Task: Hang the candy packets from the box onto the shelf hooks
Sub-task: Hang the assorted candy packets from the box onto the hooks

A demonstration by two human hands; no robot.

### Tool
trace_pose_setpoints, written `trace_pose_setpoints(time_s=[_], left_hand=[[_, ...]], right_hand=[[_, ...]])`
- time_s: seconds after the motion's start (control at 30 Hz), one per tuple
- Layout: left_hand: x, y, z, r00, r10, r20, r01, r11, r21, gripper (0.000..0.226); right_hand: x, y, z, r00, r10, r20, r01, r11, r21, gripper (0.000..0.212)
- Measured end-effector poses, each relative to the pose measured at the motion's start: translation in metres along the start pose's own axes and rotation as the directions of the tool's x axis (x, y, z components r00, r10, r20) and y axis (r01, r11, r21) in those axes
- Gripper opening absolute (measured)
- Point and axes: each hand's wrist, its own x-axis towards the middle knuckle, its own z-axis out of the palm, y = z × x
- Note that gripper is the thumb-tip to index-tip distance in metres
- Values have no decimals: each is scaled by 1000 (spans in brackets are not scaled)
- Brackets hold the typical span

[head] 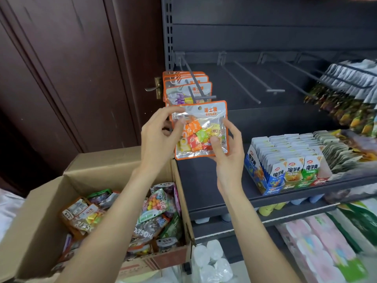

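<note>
I hold an orange-edged clear candy packet (201, 127) upright with both hands, just below and in front of the leftmost shelf hook (196, 86). My left hand (161, 137) pinches its upper left edge. My right hand (228, 148) grips its lower right corner, thumb on the front. Its hang hole sits below the hook's tip. Several matching packets (183, 86) hang on that hook behind it. The open cardboard box (40, 221) at lower left holds several mixed candy packets (155, 213).
Bare hooks (246, 82) run along the dark back panel to the right. Far right hooks carry snack packs (346, 94). A shelf (204, 180) below holds boxed snacks (285, 166). A brown door (71, 78) with a handle stands left. Lower shelves hold tissue packs (318, 246).
</note>
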Motion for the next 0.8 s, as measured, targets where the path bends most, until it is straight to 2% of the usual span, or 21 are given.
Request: trace_pose_setpoints(time_s=[0.23,0.33,0.47,0.53,0.63,0.73,0.8], left_hand=[[1,-2,6,998,-65,0,65,995,-78,30],[7,-9,10,996,-89,15,90,995,-43,44],[26,-22,15,994,-104,18,104,994,18,45],[39,-30,18,995,-99,15,98,993,72,47],[58,-41,24,996,-82,36,73,979,192,56],[73,-51,28,996,-73,56,56,964,259,61],[78,-56,31,997,-58,56,41,961,273,63]], right_hand=[[4,2,-2,999,-36,16,38,994,-104,40],[8,2,0,999,-46,24,49,985,-168,41],[32,13,3,995,-55,87,82,934,-348,46],[49,19,5,988,-97,120,143,865,-481,49],[74,25,9,984,-102,145,174,698,-694,53],[94,33,13,968,-125,217,250,548,-799,51],[102,37,14,966,-113,234,259,489,-833,49]])
